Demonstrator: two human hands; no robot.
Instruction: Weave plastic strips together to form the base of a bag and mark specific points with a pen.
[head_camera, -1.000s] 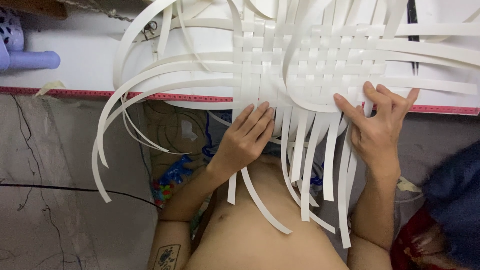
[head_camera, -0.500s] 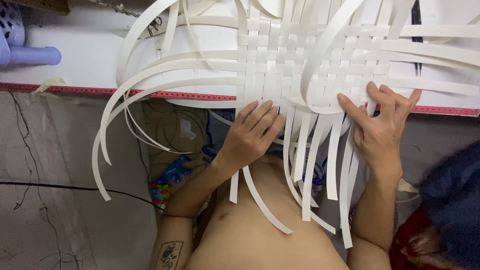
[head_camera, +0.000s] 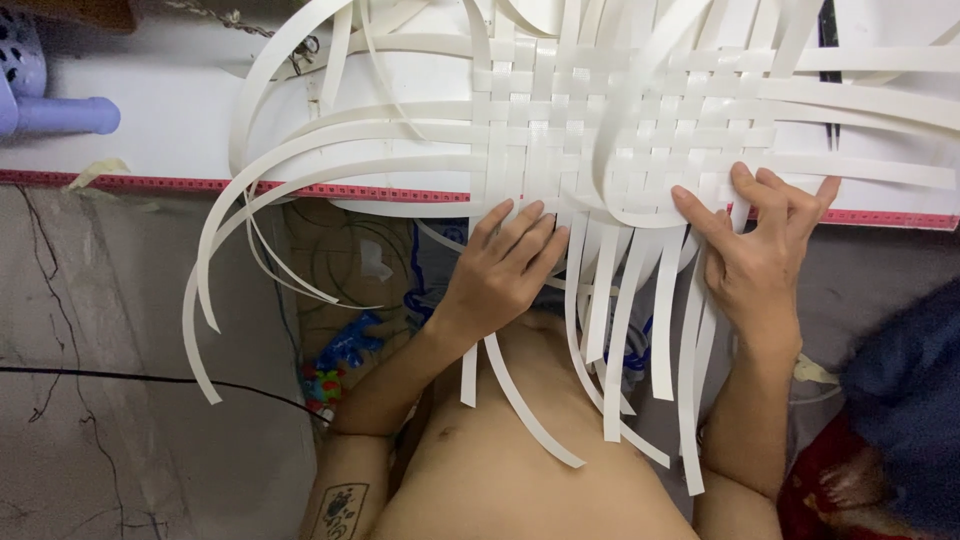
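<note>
- White strips woven into a flat mat (head_camera: 610, 130) on the white table (head_camera: 150, 150), loose ends hanging over the near edge along a red tape measure (head_camera: 130, 182).
- Left hand (head_camera: 500, 275) flat on the strips at the mat's near edge, fingers spread and apart, gripping nothing.
- Right hand (head_camera: 760, 255) further right at the same edge, fingers splayed, fingertips pressing on the weave.
- Against half a second ago: both hands in much the same spots, left fingers slightly more fanned; one long strip (head_camera: 640, 110) arching over the mat's middle, much as before.
- Purple plastic piece (head_camera: 50, 110) at far left on the table.
- Black cable (head_camera: 150, 385) over the grey floor below.
</note>
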